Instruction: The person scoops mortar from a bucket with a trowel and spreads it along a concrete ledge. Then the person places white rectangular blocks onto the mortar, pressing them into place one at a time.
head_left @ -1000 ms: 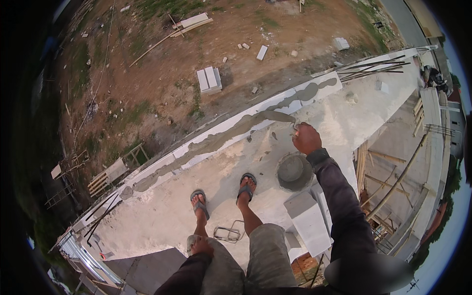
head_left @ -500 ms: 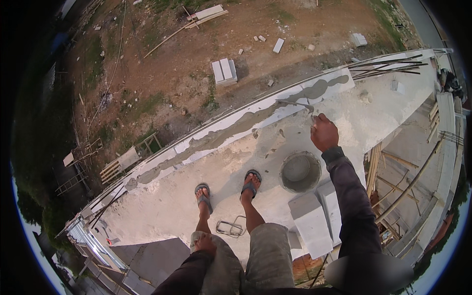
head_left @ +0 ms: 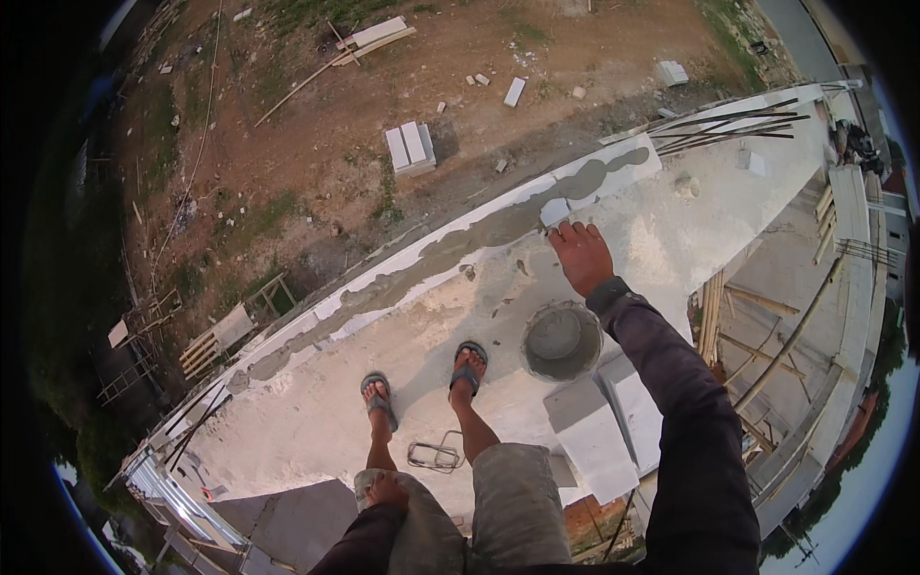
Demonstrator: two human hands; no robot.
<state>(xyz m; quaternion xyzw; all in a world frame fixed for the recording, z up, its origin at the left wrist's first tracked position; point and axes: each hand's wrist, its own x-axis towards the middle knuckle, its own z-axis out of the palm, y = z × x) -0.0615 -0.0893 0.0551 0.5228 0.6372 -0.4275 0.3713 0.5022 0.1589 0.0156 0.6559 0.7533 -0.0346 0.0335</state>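
A: What does the mortar (head_left: 498, 228) look like, and where does it lie?

B: It is a grey, wet-looking band with ragged, lobed edges, spread lengthwise along the top of 1 row of white blocks (head_left: 628, 179). The row runs from lower left to upper right; bare white shows along the margins and in 1 patch just beside the right hand (head_left: 586, 261).

A: How are the fingers (head_left: 582, 240) of that hand set?

B: Close together and bent downward at the row's near edge, back of the hand uppermost. The hand covers whatever lies beneath, so I cannot tell whether they hold anything. The left hand (head_left: 386, 492) rests on the left knee, its fingers loosely curled.

A: What surrounds the work?

B: A round bucket (head_left: 575, 366) containing grey mortar stands on the pale slab (head_left: 671, 230), between the right forearm and the 2 sandalled feet (head_left: 470, 362). Pale rectangular blocks (head_left: 599, 441) adjoin it, and a bent wire frame (head_left: 436, 456) lies near the feet.

A: And obstructions?

B: Several dark rods (head_left: 733, 126) lie just past the right end of the band. The right hand hides a little of the near edge.
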